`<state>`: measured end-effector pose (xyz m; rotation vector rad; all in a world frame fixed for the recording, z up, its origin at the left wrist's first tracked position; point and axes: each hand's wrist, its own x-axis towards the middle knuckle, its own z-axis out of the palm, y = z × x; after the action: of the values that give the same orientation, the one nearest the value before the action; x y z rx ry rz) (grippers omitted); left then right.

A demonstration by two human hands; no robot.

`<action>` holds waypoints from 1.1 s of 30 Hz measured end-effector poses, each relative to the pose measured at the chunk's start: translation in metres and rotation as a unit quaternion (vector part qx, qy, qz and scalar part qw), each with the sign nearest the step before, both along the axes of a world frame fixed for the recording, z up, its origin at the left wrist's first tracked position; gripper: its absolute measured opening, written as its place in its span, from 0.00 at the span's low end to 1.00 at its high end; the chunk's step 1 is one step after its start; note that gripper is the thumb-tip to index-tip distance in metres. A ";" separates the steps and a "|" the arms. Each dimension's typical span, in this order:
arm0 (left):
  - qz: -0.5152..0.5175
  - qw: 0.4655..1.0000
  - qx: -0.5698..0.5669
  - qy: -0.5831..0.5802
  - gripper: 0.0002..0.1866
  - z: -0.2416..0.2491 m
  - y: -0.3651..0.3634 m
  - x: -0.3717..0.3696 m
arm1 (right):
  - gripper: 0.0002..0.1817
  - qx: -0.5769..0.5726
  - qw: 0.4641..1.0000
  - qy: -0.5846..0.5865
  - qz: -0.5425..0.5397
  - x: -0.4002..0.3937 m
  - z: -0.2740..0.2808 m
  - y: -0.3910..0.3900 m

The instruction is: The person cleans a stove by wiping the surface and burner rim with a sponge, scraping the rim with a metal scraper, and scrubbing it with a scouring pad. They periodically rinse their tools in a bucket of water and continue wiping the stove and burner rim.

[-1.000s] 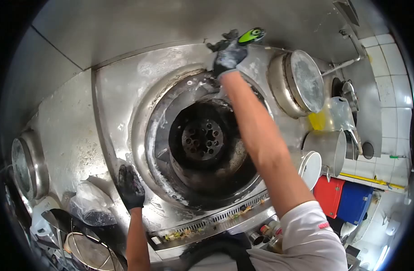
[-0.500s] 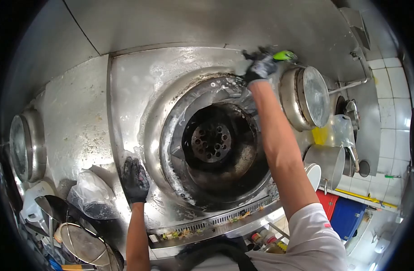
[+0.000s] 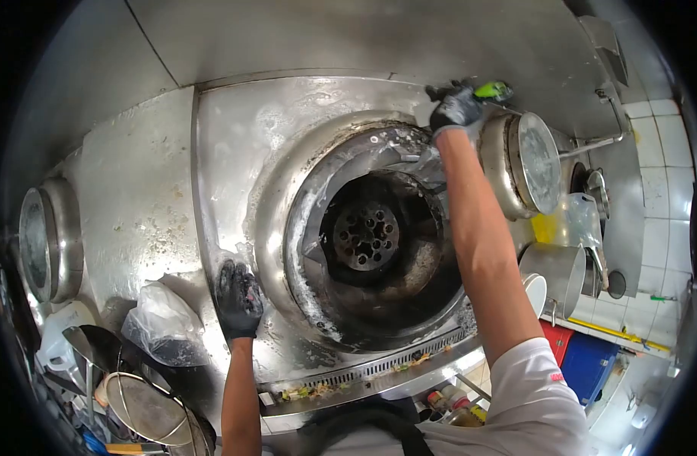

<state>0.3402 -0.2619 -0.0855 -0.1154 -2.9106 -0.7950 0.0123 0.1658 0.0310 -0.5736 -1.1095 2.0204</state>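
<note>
My right hand, in a dark glove, is closed around a tool with a bright green handle at the back of the steel cooktop. The tool's other end is hidden by the hand, so its kind cannot be told. Left of the big round wok burner, my left hand rests on the metal, fingers stretched out, also in a dark glove. Foamy wet patches cover the steel around the burner ring. Inside the burner is a blackened plate with several holes.
A round steel pot stands right of my right hand, with a tall stockpot nearer. A clear plastic bag and a strainer lie at the left. Food scraps sit along the slotted front drain.
My right hand and the green-handled tool sit slightly farther right in view. The whole scene has shifted a little rightward. My left hand stays flat beside the burner.
</note>
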 end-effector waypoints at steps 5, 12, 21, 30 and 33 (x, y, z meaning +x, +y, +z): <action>-0.045 0.996 -0.072 0.006 0.25 -0.007 -0.006 0.003 | 0.14 0.075 0.997 -0.019 0.023 0.008 0.004 -0.029; -0.037 0.996 -0.080 0.016 0.25 -0.012 -0.003 0.001 | 0.14 0.093 0.993 -0.067 -0.024 -0.016 -0.014 -0.023; -0.013 0.999 -0.038 0.002 0.25 -0.005 -0.001 -0.002 | 0.13 -0.044 0.995 -0.086 0.001 -0.006 0.003 -0.025; -0.012 1.000 -0.008 0.015 0.26 -0.010 -0.002 -0.007 | 0.19 0.012 0.997 -0.059 0.051 0.002 -0.001 -0.036; -0.009 0.999 0.035 -0.020 0.28 -0.011 -0.003 -0.006 | 0.16 0.065 0.994 -0.022 0.085 0.010 0.012 -0.093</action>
<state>0.3347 -0.2644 -0.0962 -0.1195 -2.9173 -0.9119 0.0220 0.0731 0.0433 -0.4733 -1.3460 2.0692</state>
